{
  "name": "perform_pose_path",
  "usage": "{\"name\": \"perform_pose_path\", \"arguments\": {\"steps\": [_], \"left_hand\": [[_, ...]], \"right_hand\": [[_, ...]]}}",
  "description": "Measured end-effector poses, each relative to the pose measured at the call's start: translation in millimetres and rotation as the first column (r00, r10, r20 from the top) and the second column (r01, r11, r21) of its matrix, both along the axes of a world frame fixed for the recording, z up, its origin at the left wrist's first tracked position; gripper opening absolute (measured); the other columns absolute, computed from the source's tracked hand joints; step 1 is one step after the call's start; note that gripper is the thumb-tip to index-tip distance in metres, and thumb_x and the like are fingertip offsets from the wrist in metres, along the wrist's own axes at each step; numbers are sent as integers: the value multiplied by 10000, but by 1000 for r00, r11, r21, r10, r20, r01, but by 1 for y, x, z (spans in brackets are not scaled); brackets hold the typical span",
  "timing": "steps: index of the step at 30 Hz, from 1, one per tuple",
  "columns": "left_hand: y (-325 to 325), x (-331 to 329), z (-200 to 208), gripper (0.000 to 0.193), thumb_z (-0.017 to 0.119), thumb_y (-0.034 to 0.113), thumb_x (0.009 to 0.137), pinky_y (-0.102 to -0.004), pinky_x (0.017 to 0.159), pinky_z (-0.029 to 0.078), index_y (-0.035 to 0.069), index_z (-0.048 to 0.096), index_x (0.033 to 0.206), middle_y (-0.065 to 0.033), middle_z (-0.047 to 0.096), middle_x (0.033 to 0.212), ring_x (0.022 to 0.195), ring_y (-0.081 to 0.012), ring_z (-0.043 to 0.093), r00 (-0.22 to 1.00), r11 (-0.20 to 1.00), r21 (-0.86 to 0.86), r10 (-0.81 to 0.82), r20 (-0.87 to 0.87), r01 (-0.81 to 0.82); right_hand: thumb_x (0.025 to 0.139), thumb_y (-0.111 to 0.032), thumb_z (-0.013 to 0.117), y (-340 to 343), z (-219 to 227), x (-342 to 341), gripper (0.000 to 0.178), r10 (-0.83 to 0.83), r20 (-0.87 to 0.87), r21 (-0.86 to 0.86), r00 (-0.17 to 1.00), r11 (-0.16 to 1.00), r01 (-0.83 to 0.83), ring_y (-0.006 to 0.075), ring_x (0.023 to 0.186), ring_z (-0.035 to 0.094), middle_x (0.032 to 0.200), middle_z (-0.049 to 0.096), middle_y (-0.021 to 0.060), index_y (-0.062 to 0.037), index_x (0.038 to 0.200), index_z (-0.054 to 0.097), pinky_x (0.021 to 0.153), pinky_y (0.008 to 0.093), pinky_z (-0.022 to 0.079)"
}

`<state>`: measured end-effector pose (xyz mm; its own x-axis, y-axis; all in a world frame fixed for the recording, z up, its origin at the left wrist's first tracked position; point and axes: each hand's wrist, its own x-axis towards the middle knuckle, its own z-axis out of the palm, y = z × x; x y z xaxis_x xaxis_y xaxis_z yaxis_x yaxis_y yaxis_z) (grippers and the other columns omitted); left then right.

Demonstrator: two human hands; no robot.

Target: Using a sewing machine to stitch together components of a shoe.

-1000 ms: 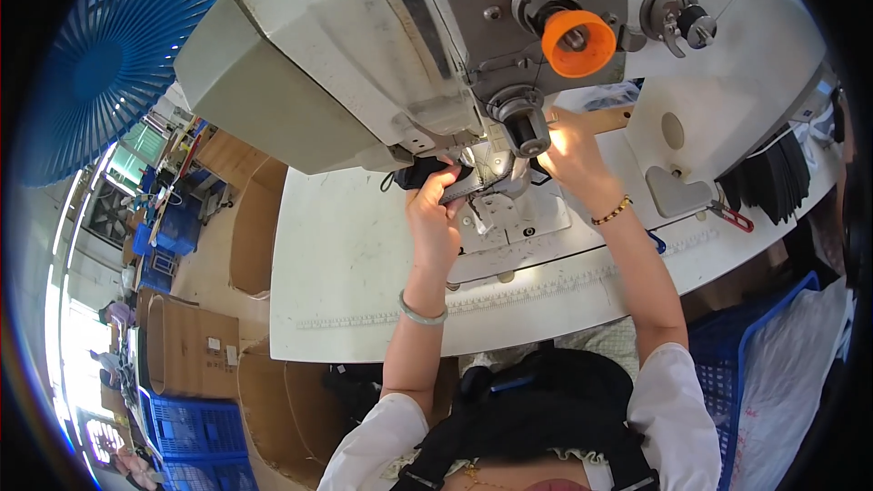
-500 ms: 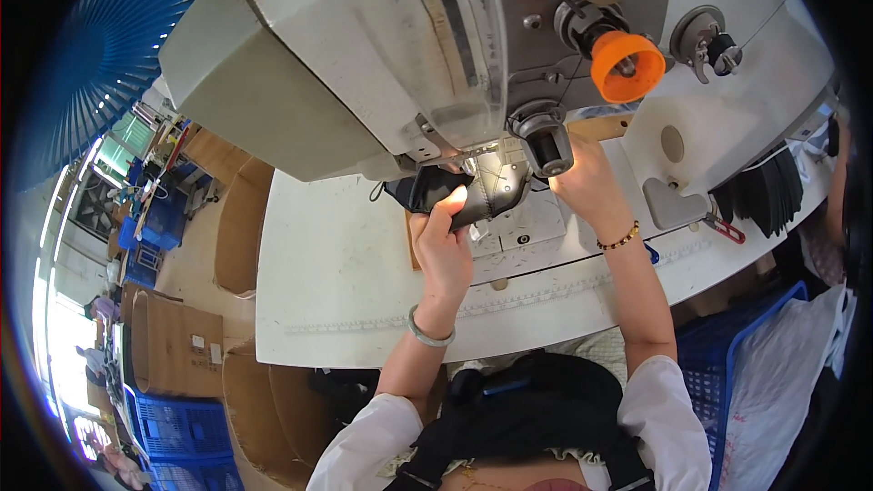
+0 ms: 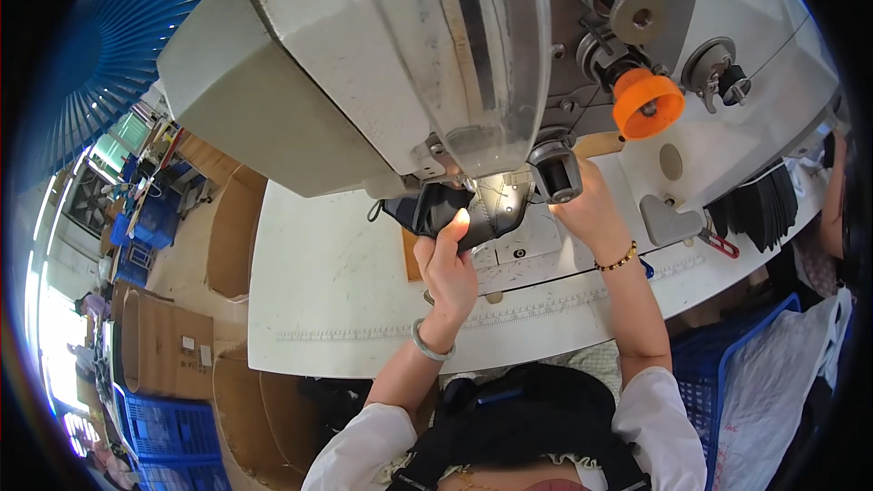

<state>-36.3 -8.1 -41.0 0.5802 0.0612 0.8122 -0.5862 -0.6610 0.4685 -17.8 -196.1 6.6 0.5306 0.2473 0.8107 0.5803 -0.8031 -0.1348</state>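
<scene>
My left hand [image 3: 447,275] has its thumb pressed over the smooth, faintly shiny black sewn piece [image 3: 488,228], clamped on its near edge where it lies curved under the sewing machine [image 3: 355,55]'s head, a stitched seam running across it. My right hand [image 3: 593,211] reaches in on the far side, its fingertips hidden behind a dark metal knob [image 3: 556,173], so I cannot tell whether they grip. Ruler markings [image 3: 491,315] line the glossy white tabletop [image 3: 314,273], and pale labels [image 3: 205,356], too small to read, dot a cardboard box [image 3: 164,359].

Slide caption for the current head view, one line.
Left hand holds a black stitched piece at a sewing machine that partly hides the right hand.
</scene>
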Motion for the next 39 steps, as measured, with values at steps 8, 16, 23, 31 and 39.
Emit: {"name": "perform_pose_path", "arguments": {"steps": [8, 16, 23, 31, 39], "left_hand": [[0, 4, 2, 349, 572, -131, 657, -261, 609, 372, 40, 609, 959, -84, 511, 787, 701, -204, 454, 995, 996, -36, -76, 57, 78], [-16, -4, 25, 71, 540, 62, 803, -204, 462, 301, 4, 574, 826, 35, 450, 655, 541, -57, 349, 916, 775, -577, -386, -110, 257], [-18, -10, 37, 123, 534, 136, 825, -169, 421, 210, 71, 501, 725, 77, 389, 608, 505, -2, 286, 805, 552, -813, -559, -197, 184], [-17, -9, 35, 177, 535, 155, 831, -172, 413, 214, 82, 482, 679, 82, 386, 596, 503, -1, 285, 794, 557, -818, -559, -240, 145], [-13, -8, 34, 70, 539, 42, 815, -200, 562, 367, 22, 558, 879, -12, 465, 805, 697, -85, 445, 747, 427, -887, -644, -163, 174]], "right_hand": [[604, 19, 585, 2, 11, -11, 328, 12, 38, 26, 999, 1000, -13, 285, 880, 561, 949, 567, 124, -16, 930, 568, 716, 343, 480], [665, 50, 571, 0, 11, -1, 209, 97, 78, 44, 992, 994, -101, 264, 769, 569, 918, 562, 90, 8, 865, 525, 644, 330, 485], [765, 18, 541, 4, 15, -3, 122, 198, -24, 259, 980, 948, -185, 273, 718, 557, 820, 569, 99, -4, 880, 508, 621, 332, 456], [826, -39, 509, 1, 10, 3, 123, 252, -90, 347, 964, 915, -206, 281, 736, 579, 813, 606, 110, -5, 942, 526, 631, 327, 456], [837, -65, 510, 3, 11, 2, 134, 264, -84, 382, 961, 899, -214, 273, 732, 598, 835, 626, 114, -5, 955, 531, 637, 323, 467]]}}
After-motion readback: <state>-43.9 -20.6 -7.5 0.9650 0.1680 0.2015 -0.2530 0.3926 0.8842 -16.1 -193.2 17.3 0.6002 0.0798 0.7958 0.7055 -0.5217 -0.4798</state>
